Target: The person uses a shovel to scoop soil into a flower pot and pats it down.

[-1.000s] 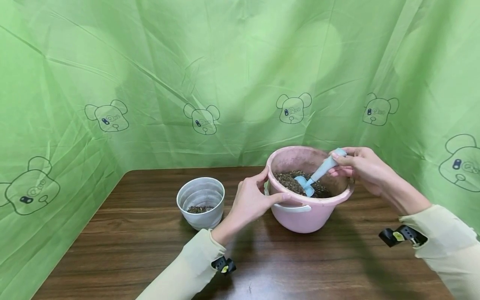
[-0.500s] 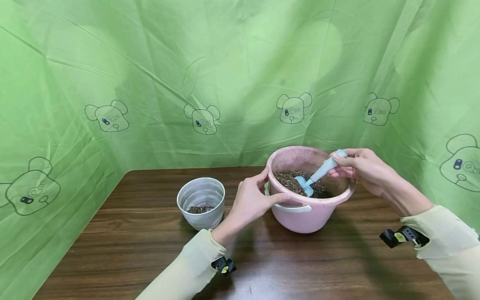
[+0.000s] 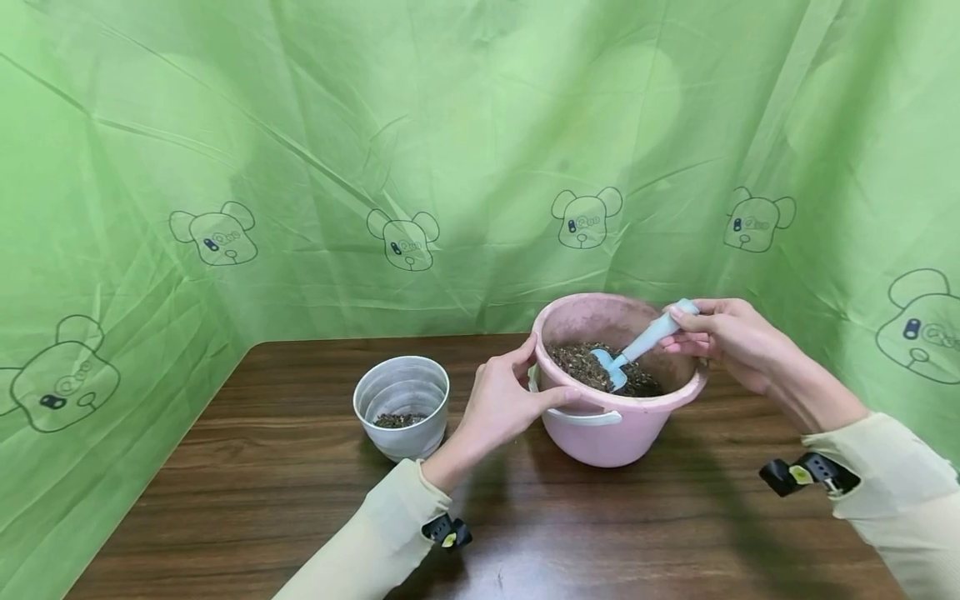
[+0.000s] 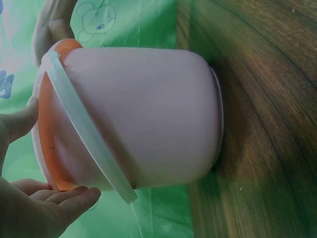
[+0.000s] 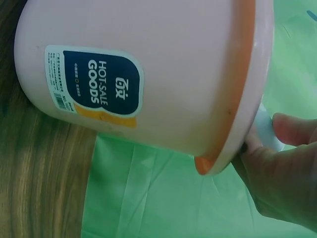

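A pink bucket with a pale handle stands on the table, dark soil inside. My left hand holds its near-left rim, thumb over the front edge and fingers along the side. In the left wrist view this left hand shows at the rim and outer wall. With fingers and thumb my right hand grips the upper handle of a light blue hand trowel, its blade in the soil. The right wrist view shows the right hand beside the rim, the trowel mostly hidden.
A grey-white ribbed pot with a little soil at its bottom stands left of the bucket, close to the left forearm. The brown wooden table meets a green curtain at its back and sides.
Almost nothing differs. The right hand and the trowel handle have shifted very slightly right and down; the left hand still holds the bucket in the same place.
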Motion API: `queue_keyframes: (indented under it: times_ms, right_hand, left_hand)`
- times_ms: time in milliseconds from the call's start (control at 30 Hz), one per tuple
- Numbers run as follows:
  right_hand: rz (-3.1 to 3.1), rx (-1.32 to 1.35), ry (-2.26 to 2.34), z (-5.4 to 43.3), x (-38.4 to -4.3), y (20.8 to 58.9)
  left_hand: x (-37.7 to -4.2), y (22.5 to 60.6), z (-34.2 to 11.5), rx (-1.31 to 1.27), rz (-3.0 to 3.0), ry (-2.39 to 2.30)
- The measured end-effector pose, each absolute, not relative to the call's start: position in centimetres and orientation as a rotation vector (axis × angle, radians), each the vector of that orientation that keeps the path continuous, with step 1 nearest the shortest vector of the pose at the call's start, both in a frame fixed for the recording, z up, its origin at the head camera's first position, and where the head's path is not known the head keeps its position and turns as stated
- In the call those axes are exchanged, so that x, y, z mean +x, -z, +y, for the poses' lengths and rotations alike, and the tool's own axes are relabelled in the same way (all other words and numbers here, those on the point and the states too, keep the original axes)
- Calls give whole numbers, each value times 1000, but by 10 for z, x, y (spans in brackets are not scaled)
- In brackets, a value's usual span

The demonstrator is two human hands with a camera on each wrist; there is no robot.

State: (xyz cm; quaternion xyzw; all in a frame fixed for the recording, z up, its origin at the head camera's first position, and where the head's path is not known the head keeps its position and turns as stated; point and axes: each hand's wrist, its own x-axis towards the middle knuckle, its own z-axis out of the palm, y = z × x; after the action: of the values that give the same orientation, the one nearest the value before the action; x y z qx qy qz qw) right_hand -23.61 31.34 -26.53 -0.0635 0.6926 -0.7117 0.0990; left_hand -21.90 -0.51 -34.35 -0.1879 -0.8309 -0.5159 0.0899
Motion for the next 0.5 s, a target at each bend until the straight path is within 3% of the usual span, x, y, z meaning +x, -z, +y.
queue_keyframes:
  times_ms: [500]
  right_hand:
    - [1915,-179,2240,340,-238,272]
  left_hand:
    - [-220,345,-4,-590,-2432,1579]
